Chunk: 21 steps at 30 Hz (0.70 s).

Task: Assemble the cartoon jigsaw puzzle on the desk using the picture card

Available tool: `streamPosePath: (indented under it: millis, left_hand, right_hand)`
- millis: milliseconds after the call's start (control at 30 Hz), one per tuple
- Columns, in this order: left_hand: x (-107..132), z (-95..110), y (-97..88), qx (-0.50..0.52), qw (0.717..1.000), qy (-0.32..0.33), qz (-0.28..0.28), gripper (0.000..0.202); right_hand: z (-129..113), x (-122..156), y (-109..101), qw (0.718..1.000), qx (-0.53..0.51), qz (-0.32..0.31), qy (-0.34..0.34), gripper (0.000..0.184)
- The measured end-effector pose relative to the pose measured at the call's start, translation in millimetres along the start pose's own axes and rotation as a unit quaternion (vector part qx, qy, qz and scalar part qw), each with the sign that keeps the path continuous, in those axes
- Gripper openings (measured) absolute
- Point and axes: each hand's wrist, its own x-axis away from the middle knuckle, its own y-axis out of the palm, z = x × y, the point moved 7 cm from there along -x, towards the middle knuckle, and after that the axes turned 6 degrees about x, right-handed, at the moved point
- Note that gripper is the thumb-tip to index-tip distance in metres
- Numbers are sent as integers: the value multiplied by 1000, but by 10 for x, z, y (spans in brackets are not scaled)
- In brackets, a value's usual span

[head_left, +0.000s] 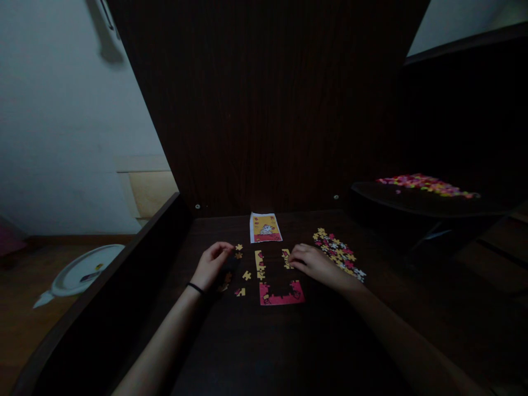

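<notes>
Desk (371, 330): dark and dimly lit.

Loose pile (338, 256): just outboard of my right hand (313, 265), unsorted. By my estimate most pieces are still in it.

Built section (281, 292): between my hands, on the near side. It's a pink bottom edge with a yellow left column (259, 263) rising from it. The middle, top and most of the right side are open. I'd call it an early stage, border only partly done.

Reference card (265, 227): beyond both hands, centred.

Right hand: fingers lie flat on a short yellow strip (286, 258), which is apart from the left column. They press on it and aren't closed round it.

Left hand (212, 265): fingertips drawn together. It's too dark to tell whether a piece is pinched.

Stray pieces (238, 251): just past the left fingertips, with a few more (246, 275) inboard of that hand. None are joined.
</notes>
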Motion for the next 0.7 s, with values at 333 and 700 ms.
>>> streamPosePath:
  millis: [333, 700]
  left_hand:
    - [-42, -89, -94, 17, 999, -24, 16, 31]
    - [-82, -77, -192, -2, 999, -20, 38, 22]
  right_hand:
    - [2, 5, 9, 1000, 2, 10, -8, 17]
    - [22, 1, 18, 1000, 1, -1, 1, 17]
